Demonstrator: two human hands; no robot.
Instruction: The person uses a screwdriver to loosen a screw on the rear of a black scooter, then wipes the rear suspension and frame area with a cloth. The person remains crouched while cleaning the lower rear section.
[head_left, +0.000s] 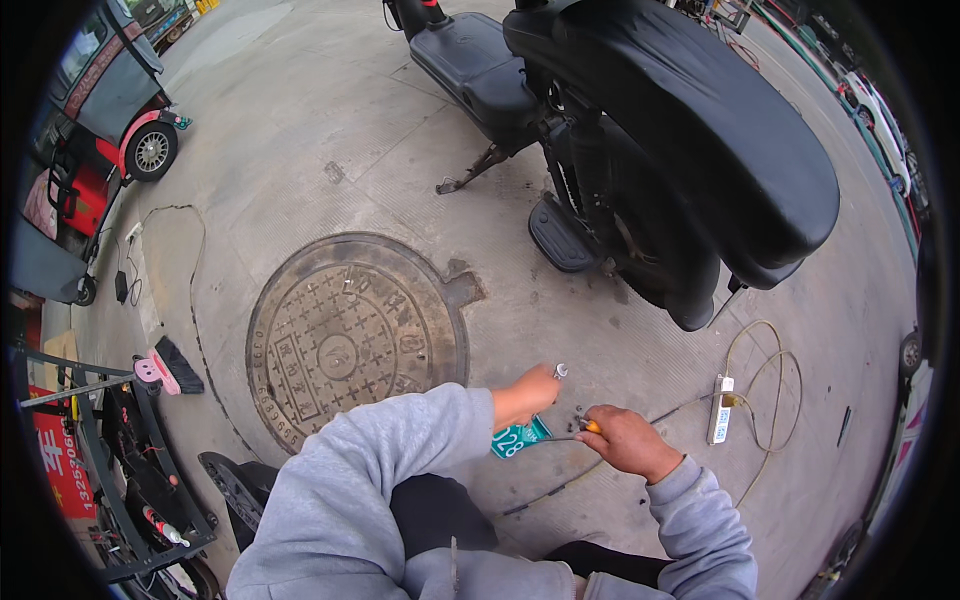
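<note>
My left hand (534, 391) is closed around a metal wrench (561, 370), whose open-end jaw sticks out beyond the fist. In my right hand (637, 441) is a screwdriver with an orange handle (592, 427). Its thin shaft points left, towards a green licence plate (517, 439) that bears white writing. The plate lies below my left wrist, which hides part of it; whether the screwdriver tip touches it I cannot tell. Several small dark pieces of hardware (578, 409) lie on the concrete between my hands.
A black electric scooter (600, 150) stands ahead on its stand. Left of my hands is a round manhole cover (337, 352). A white power strip (721, 412) with a looped cable (780, 405) lies right. A broom (176, 367) and a three-wheeled vehicle (120, 90) are at left.
</note>
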